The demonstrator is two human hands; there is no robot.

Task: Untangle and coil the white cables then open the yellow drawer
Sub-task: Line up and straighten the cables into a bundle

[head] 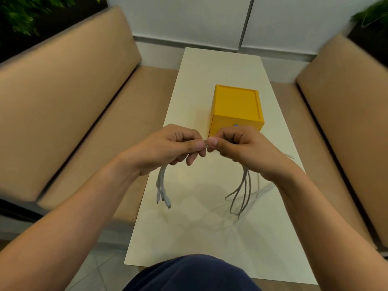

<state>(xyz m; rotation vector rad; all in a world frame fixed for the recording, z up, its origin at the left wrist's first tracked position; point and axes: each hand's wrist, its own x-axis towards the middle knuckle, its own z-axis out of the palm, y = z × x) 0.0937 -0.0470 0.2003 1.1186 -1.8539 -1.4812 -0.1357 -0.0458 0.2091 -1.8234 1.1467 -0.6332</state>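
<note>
Both hands are up over the white table (210, 232), close together at mid frame. The left hand (168, 147) and right hand (241, 149) each pinch the white cables (241, 192), thumb against curled fingers, with the two thumb tips almost touching. I can see only a short bit of cable between the thumbs. Below the left hand a short bunch of strands hangs free, with the connector ends (164, 201) dangling above the table. I can't tell if they touch it. Below the right hand several longer strands drop in loose loops toward the tabletop. More cable trails out to the right behind the wrist, and that part is blurred. The strands look bunched and I can't count them reliably. The yellow drawer box (237, 106) sits on the table just beyond the hands, a bit right of centre. Its fronts face me and look flush, so it reads as closed. A small bluish knob (236, 124) shows on the upper front. The right hand's knuckles cover part of the lower front. Tan sofas flank the table, the left sofa (63, 106) and the right sofa (346, 106). There are green plants (25, 11) in the top corners. My dark blue clothing (193, 274) is at the bottom edge.
</note>
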